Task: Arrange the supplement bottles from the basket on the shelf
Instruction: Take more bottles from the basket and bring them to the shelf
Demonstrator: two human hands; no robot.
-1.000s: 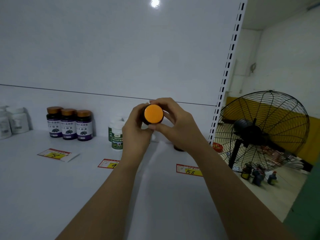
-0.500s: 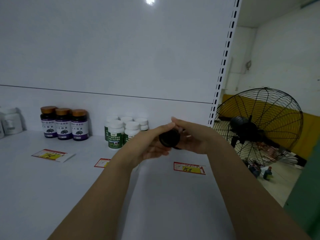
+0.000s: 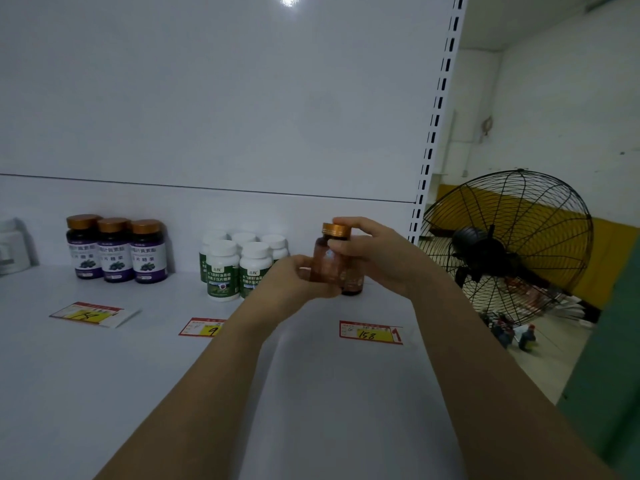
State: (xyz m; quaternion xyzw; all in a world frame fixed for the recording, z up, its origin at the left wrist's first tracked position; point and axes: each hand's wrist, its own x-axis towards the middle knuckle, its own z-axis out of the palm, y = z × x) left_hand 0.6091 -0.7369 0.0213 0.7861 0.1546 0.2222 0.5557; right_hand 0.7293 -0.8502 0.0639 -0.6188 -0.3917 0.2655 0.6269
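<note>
Between left hand (image 3: pixel 294 277) and right hand (image 3: pixel 381 258), amber bottle (image 3: pixel 325 263), lettering illegible.

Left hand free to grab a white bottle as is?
Probably not yet: left hand holds the amber bottle, right hand on its cap. The white bottles stand just beside it, nothing between, so reach looks fine once it lets go.

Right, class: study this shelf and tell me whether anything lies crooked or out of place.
Only the leftmost price tag looks off: it lies turned at an angle, while the middle tag and the right tag sit square to the shelf front. The purple-labelled bottles and white bottles stand upright in neat groups.
</note>
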